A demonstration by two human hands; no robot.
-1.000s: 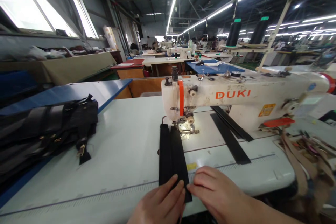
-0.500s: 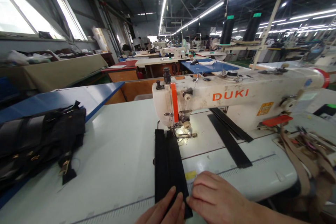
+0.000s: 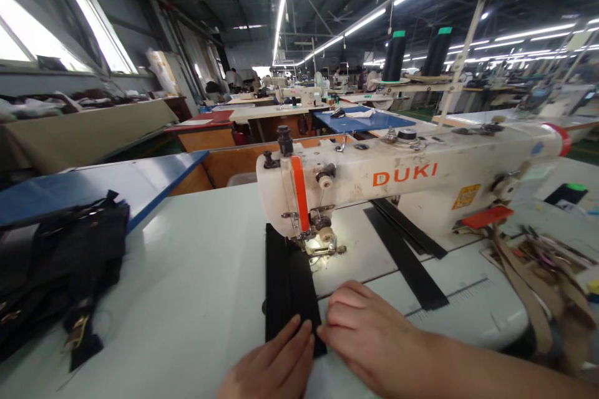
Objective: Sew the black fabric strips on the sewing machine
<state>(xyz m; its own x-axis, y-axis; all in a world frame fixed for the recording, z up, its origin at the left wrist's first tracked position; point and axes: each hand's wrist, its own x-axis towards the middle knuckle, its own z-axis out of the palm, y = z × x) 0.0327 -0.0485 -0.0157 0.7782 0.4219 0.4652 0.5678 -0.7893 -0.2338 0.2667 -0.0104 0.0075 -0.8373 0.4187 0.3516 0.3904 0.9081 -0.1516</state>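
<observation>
A black fabric piece (image 3: 292, 290) lies lengthwise on the pale sewing table, its far end at the needle and presser foot of the sewing machine (image 3: 407, 165). A fold or seam line runs along it. My left hand (image 3: 274, 361) rests on its near end with the fingers stretched out and pressing flat. At the near right edge, my right hand (image 3: 369, 336) is curled, with thumb and forefinger pinching the fabric. The wrist of my right hand lies over the table's front part. The fabric's far end is partly hidden behind the machine head.
Loose black strips (image 3: 412, 255) lie under the machine arm. On the left is a pile of black pieces with metal buckles (image 3: 60, 274). Tan straps (image 3: 538, 287) hang by a tray of tools at right. Black thread cones (image 3: 394, 57) stand behind.
The black fabric and both my hands have moved forward, so its far end now reaches under the machine head. The view has shifted slightly to the right.
</observation>
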